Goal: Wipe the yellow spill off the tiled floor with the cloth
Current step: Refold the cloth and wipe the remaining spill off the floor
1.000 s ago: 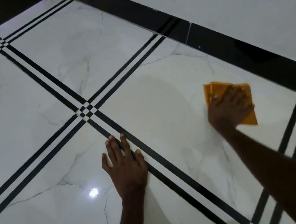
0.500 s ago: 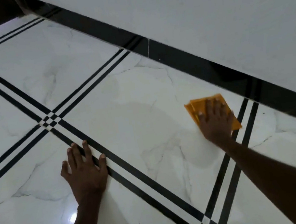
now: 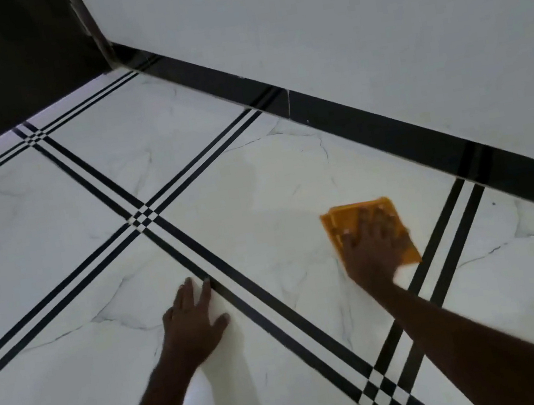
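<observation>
Orange cloth (image 3: pixel 341 222), folded, flat on white marble-look floor (image 3: pixel 264 237) near black skirting (image 3: pixel 386 129). Right hand (image 3: pixel 371 249) pressed palm-down on it, fingers spread, not clamped. Left hand (image 3: pixel 192 328) flat on the tile beside a black double stripe (image 3: pixel 255 294), fingers apart, holding nothing. Faint yellowish smear (image 3: pixel 232 186) just beyond the cloth.

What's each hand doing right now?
Left hand: open, flat on the floor, holding nothing.
Right hand: open, pressing the orange cloth down.
</observation>
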A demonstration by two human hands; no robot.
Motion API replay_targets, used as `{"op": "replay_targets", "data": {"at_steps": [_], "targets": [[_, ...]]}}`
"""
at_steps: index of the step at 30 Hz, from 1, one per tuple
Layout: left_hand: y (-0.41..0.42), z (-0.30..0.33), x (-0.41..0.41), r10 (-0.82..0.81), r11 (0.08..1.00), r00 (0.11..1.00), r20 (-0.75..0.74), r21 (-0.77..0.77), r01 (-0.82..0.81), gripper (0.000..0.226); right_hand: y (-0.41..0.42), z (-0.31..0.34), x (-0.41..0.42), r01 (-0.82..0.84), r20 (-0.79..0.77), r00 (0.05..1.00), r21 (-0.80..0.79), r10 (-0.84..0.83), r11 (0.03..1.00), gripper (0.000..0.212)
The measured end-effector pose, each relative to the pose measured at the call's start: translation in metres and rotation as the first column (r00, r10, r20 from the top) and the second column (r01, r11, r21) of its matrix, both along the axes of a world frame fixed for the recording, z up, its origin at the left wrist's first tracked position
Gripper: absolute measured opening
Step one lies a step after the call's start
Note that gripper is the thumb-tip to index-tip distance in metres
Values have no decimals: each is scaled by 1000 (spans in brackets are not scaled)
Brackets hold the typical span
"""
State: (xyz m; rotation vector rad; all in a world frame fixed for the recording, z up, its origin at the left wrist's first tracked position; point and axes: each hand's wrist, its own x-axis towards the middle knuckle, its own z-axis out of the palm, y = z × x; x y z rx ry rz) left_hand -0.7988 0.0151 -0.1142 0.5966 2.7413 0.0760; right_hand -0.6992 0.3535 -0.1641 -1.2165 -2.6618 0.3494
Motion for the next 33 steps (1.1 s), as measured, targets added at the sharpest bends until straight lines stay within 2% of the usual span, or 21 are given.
{"op": "replay_targets", "data": {"at_steps": [2, 4, 7, 10, 12, 14, 17, 19, 21, 23, 26, 28, 30, 33], "targets": [[-5, -12, 34, 18, 998, 999, -31, 59, -17, 82, -22, 4, 39, 170, 1, 985, 8, -170, 985, 72], [3, -15, 49, 94, 990, 995, -21, 109, -91, 75, -68, 10, 64, 105, 3, 994, 32, -105, 994, 74], [19, -9, 47, 138, 989, 990, -6, 53, -137, 77, -135, 8, 59, -237, -7, 971, 21, 237, 971, 77], [14, 1, 40, 99, 995, 995, 24, 1, -99, 79, -142, 9, 14, -589, 10, 808, 40, 589, 807, 85], [3, 7, 36, 50, 999, 997, 58, -2, -50, 81, -121, 8, -15, -697, 61, 718, 53, 694, 716, 86], [-4, 11, 32, 23, 1000, 996, 90, -13, -22, 82, -99, 7, -27, -668, 92, 743, 42, 663, 743, 85], [3, 19, 32, 44, 999, 989, 140, -33, -40, 82, -86, 9, -15, -458, 43, 888, 43, 457, 888, 82], [9, 24, 35, 67, 996, 984, 163, -66, -57, 83, -102, 13, 3, -364, 28, 931, 38, 363, 931, 86], [16, 27, 37, 86, 993, 979, 183, -93, -70, 84, -129, 12, 22, -428, 45, 903, 36, 427, 903, 95], [21, 30, 37, 103, 990, 975, 197, -114, -82, 83, -148, 9, 36, -583, 54, 812, 43, 581, 811, 95], [21, 39, 33, 93, 990, 966, 240, -127, -64, 78, -139, 15, 27, -695, 72, 718, 51, 692, 717, 73], [17, 45, 27, 88, 989, 953, 290, -140, -49, 72, -126, 30, 12, -689, 125, 722, 41, 681, 723, 58], [14, 56, 21, 68, 986, 951, 301, -166, -19, 64, -119, 56, -3, -678, 154, 720, -56, 677, 733, 42], [17, 86, 12, 50, 991, 943, 328, -137, -5, 51, -112, 96, -25, -612, 119, 765, -172, 632, 772, 18]]}}
